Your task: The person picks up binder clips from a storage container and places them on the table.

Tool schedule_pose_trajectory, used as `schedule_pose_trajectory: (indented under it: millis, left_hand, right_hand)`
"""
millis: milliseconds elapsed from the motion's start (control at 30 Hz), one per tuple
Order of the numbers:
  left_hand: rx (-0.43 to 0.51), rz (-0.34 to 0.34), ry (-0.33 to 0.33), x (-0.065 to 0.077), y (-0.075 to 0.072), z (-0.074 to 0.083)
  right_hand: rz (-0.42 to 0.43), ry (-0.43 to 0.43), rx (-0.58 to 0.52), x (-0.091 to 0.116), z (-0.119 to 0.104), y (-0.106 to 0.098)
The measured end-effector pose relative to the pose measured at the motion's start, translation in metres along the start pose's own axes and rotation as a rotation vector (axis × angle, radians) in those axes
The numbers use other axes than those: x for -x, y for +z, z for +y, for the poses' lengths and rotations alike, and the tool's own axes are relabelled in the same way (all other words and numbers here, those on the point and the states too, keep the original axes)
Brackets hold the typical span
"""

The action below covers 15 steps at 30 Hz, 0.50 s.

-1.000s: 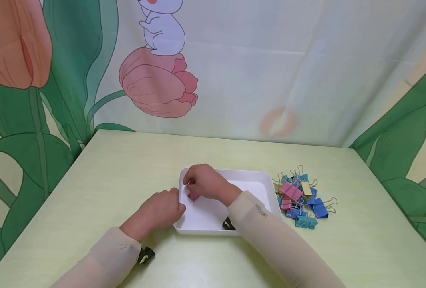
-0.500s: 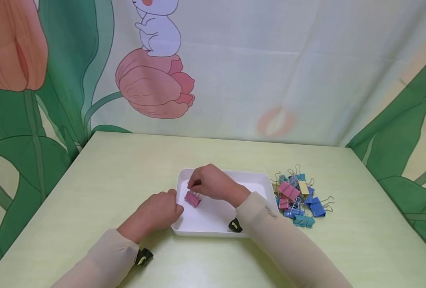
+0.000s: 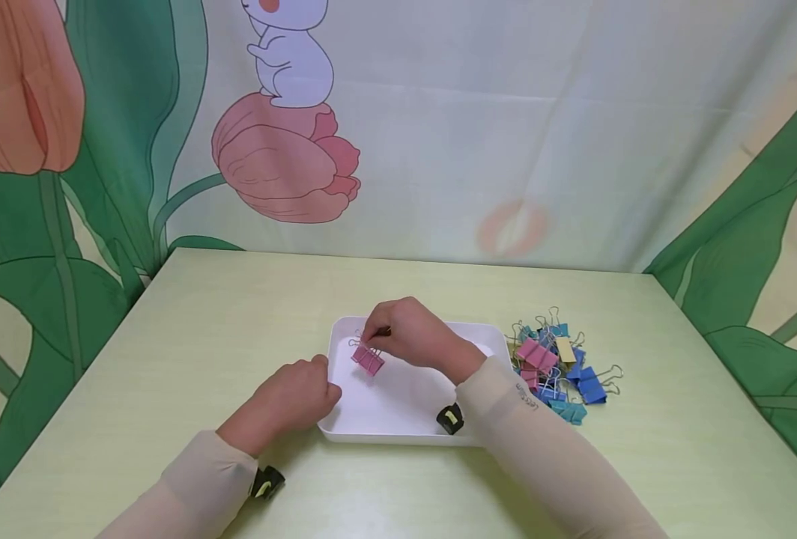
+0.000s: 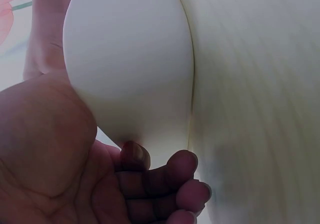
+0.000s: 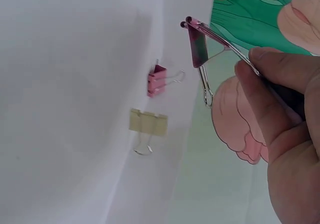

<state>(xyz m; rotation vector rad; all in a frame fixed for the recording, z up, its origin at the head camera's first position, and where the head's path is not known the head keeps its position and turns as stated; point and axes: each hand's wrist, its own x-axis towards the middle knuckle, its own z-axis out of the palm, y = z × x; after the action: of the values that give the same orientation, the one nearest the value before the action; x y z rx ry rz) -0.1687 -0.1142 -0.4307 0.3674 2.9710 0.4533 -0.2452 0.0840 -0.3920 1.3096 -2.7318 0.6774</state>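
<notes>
My right hand point(image 3: 413, 337) pinches a pink binder clip point(image 3: 368, 361) by one wire handle, over the left part of a white tray point(image 3: 398, 408). Seen from the right wrist, the clip point(image 5: 199, 46) hangs off the thumb and forefinger tips, its other handle loose. Beyond it a second pink binder clip point(image 5: 156, 82) and a yellow binder clip point(image 5: 149, 124) sit along the tray's wall. My left hand point(image 3: 287, 397) grips the tray's near left edge; in the left wrist view its fingers point(image 4: 182, 166) curl at the tray's corner.
A loose pile of blue, teal, pink and yellow binder clips point(image 3: 536, 356) lies on the pale table point(image 3: 250, 299) just right of the tray. Behind the table hangs a printed curtain point(image 3: 432, 165). Dark wrist straps point(image 3: 267, 483) show below the sleeves.
My right hand has drawn back to the right and slightly up with the pink binder clip, which shows more fully now. The left hand keeps its hold on the tray.
</notes>
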Motion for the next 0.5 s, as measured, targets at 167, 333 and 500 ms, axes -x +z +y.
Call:
schedule_pose_trajectory:
  millis: [167,333,500]
  left_hand:
    - [-0.006,-0.019,-0.021,0.0,-0.001,0.001]
    - [-0.007,-0.023,-0.037,0.0,-0.001,0.002]
    - [-0.013,-0.018,-0.037,0.0,0.0,0.003]
  right_hand:
    - [0.065,0.025,-0.032,0.005,0.0,-0.015]
    - [0.132,0.035,-0.064,0.012,-0.001,-0.028]
    - [0.186,0.064,-0.099,0.02,0.002,-0.034]
